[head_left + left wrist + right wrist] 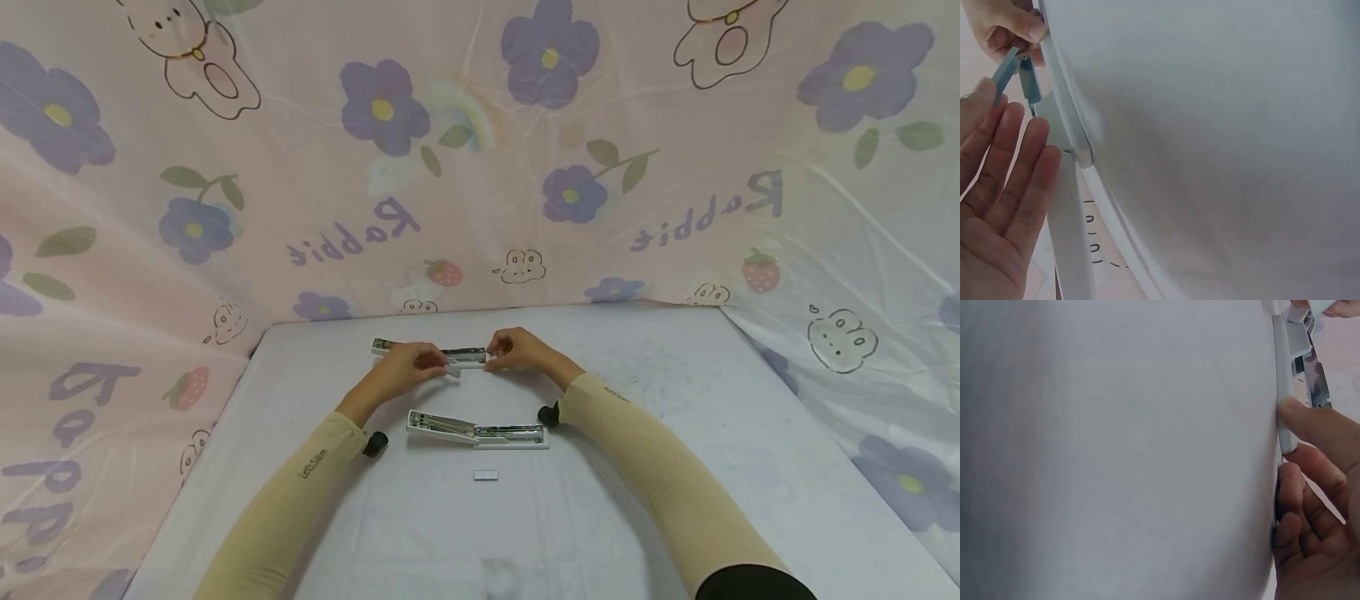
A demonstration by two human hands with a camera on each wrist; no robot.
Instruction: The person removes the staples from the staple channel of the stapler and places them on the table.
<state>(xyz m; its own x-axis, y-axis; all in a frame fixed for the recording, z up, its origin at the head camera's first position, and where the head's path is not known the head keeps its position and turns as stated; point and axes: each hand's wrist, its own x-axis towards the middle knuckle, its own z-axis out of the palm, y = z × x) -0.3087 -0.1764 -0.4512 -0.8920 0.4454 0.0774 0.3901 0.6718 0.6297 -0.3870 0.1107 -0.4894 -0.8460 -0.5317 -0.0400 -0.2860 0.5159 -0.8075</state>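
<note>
An opened white stapler lies at the back of the table, its top arm folded out to the left. My left hand pinches a strip of staples between thumb and forefinger, just above that stapler's magazine. The other left fingers are extended in the left wrist view. At the stapler's right end, my right hand grips the white base, with the thumb on its side. A second opened white stapler lies nearer, touched by neither hand.
A short strip of staples lies on the white table in front of the nearer stapler. Behind and beside the table hangs a printed curtain. Dark wrist cameras sit on both beige sleeves.
</note>
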